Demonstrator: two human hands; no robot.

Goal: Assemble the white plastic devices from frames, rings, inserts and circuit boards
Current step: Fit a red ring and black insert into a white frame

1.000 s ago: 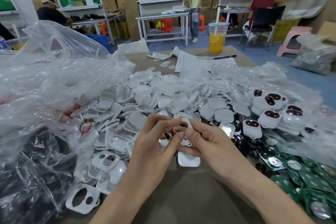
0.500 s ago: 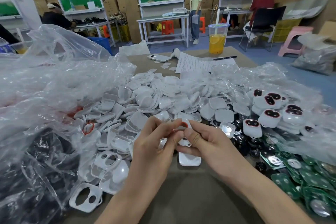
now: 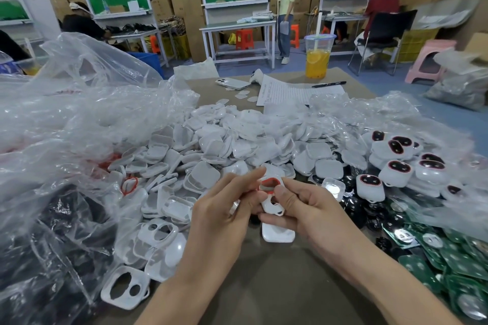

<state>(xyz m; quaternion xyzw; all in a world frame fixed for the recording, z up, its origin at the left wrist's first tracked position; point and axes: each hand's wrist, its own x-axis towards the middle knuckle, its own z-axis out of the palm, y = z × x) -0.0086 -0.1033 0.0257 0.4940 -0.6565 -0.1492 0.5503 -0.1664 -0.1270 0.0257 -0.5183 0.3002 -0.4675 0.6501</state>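
Both hands meet over the table's middle around one white frame [image 3: 273,204] with two cut-outs. A red ring [image 3: 270,182] sits in its upper opening. My left hand [image 3: 224,208] pinches the ring and the frame's left edge. My right hand [image 3: 303,208] grips the frame from the right, thumb on its face. A white shell [image 3: 277,235] lies on the table just below the hands. Loose white frames [image 3: 124,290] lie at the lower left. Green circuit boards [image 3: 449,258] are heaped at the lower right. Assembled white devices [image 3: 396,170] with dark red-rimmed windows are piled at the right.
A big heap of white shells [image 3: 224,145] fills the table's middle. Crumpled clear bags [image 3: 66,126] rise on the left, with black parts [image 3: 356,208] right of the hands. A drink cup [image 3: 318,57], phone [image 3: 232,83], paper sheet [image 3: 287,91] and pen [image 3: 328,84] sit at the far edge.
The frame has turned in my hands, so the red ring in its upper opening now shows plainly. Both hands stay in about the same place.
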